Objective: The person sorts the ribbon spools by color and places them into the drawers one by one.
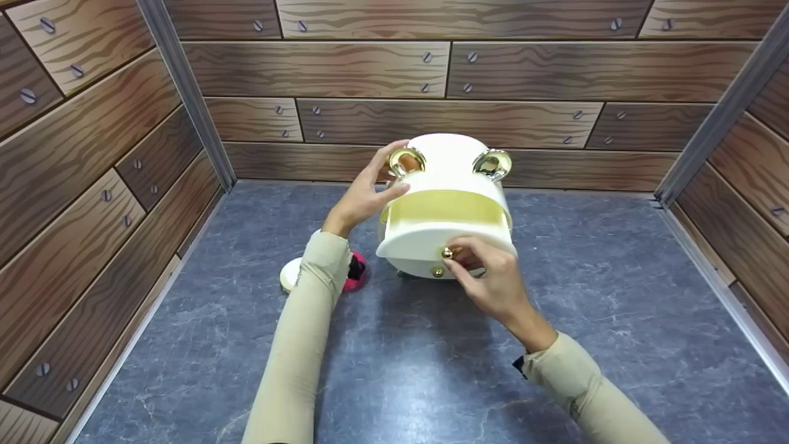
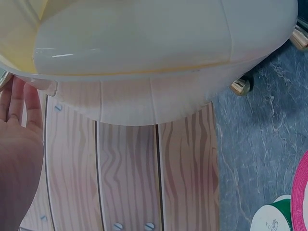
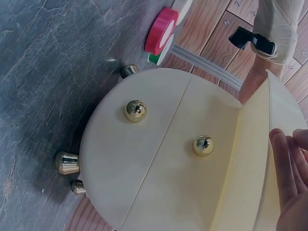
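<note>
A rounded white drawer cabinet (image 1: 450, 151) with gold ring ears stands in the middle, its top drawer (image 1: 407, 243) pulled out toward me. My right hand (image 1: 493, 280) pinches the gold knob (image 1: 447, 253) of that drawer between thumb and fingers. At the cabinet's upper left, my left hand (image 1: 367, 188) holds the side by the gold ear (image 1: 394, 161), thumb in front and fingers behind it. The drawer's yellowish inside (image 1: 447, 206) shows from above. In the right wrist view, two more gold knobs (image 3: 135, 111) sit on the closed drawers below.
Left of the cabinet lie a pink ribbon roll (image 3: 161, 31), a green-edged roll (image 3: 163, 52) and a white roll (image 1: 290, 275), partly behind my left sleeve. Short gold feet (image 3: 67, 162) carry the cabinet on the dark marbled surface (image 1: 400, 370). Wood-patterned panels (image 1: 370, 68) enclose it.
</note>
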A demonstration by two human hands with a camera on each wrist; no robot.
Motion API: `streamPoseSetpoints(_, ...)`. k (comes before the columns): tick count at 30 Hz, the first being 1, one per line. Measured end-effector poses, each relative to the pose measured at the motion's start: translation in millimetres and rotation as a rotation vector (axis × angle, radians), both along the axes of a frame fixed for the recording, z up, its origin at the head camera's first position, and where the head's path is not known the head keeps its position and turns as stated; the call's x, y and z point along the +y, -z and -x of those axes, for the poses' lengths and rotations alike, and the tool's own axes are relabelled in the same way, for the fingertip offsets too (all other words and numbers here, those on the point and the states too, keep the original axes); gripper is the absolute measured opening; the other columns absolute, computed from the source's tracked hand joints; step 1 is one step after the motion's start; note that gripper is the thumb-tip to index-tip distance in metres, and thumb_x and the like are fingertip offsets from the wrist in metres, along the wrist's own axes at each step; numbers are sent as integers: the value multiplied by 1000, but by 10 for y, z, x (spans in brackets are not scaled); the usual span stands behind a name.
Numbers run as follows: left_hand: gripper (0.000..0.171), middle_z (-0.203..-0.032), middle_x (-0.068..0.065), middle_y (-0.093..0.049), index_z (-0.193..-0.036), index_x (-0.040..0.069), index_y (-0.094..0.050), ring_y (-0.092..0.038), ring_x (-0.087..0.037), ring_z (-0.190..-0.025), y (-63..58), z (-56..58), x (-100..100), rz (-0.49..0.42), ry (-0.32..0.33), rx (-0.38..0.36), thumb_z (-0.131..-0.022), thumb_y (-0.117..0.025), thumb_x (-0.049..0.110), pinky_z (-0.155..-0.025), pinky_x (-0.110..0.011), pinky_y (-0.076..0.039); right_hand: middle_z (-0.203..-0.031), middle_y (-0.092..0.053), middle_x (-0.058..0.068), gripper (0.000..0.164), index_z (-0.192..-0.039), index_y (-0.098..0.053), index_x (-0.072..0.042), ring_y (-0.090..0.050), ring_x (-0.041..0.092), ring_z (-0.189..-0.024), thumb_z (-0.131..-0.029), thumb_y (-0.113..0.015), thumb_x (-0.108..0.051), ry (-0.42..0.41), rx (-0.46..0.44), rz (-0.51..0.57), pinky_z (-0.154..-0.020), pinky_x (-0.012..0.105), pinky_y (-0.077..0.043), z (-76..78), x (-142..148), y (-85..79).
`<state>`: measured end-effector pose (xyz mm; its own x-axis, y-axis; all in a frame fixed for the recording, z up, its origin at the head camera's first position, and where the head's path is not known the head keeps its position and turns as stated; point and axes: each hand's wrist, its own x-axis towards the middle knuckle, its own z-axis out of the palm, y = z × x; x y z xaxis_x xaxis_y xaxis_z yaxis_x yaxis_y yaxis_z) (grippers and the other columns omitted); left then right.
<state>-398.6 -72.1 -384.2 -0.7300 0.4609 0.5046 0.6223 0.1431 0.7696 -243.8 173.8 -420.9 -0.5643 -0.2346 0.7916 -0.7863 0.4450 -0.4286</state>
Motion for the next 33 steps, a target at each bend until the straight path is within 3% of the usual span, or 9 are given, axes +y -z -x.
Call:
streamPoseSetpoints(10, 76, -147, -8, -54, -164, 24, -31, -59, -33, -116, 19, -39, 5, -33, -4, -8, -99, -70, 20, -108, -55, -43, -90, -77, 7, 27, -106, -74, -2, -74, 18, -71, -82, -83, 6, -5, 0, 7, -64, 19, -60, 0, -18, 15)
streamPoseSetpoints(13, 76, -155, -12, -47, -165, 16, -28, -58, -36, -120, -36, -119, 17, -50, 8, 2, -100, -68, 13, -111, -56, -42, -91, -77, 8, 28, -106, -74, -2, -74, 18, -71, -81, -82, 7, -5, 0, 9, -64, 18, -60, -2, -12, 15)
streamPoseSetpoints(15, 75, -155, -18, -47, -164, 9, -27, -58, -39, -122, -92, -188, 17, -70, 26, 12, -100, -66, 8, -112, -58, -41, -90, -77, 8, 28, -106, -74, -2, -74, 18, -71, -81, -82, 8, -5, 1, 10, -63, 18, -59, -3, -8, 13)
streamPoseSetpoints(18, 74, -149, -22, -51, -164, 7, -27, -59, -39, -122, -130, -259, -6, -98, 36, 7, -99, -64, 5, -112, -54, -44, -89, -77, 8, 27, -105, -73, -2, -74, 18, -70, -81, -82, 7, -8, 3, 12, -63, 18, -59, -1, -8, 5)
streamPoseSetpoints(25, 75, -147, -21, -49, -165, 15, -25, -56, -43, -129, 166, -116, -229, -81, -28, 9, -102, -65, 12, -110, -52, -45, -86, -77, 10, 25, -104, -73, -1, -74, 19, -69, -82, -81, 7, -20, 1, 24, -63, 19, -60, 0, -14, 6)
streamPoseSetpoints(33, 76, -147, -10, -52, -164, 29, -31, -58, -31, -126, 437, -179, -711, 36, -128, -40, -99, -72, 24, -109, -55, -46, -87, -77, 8, 27, -105, -73, -3, -74, 18, -70, -82, -82, 6, -12, 9, 14, -63, 19, -60, -10, 6, 0)
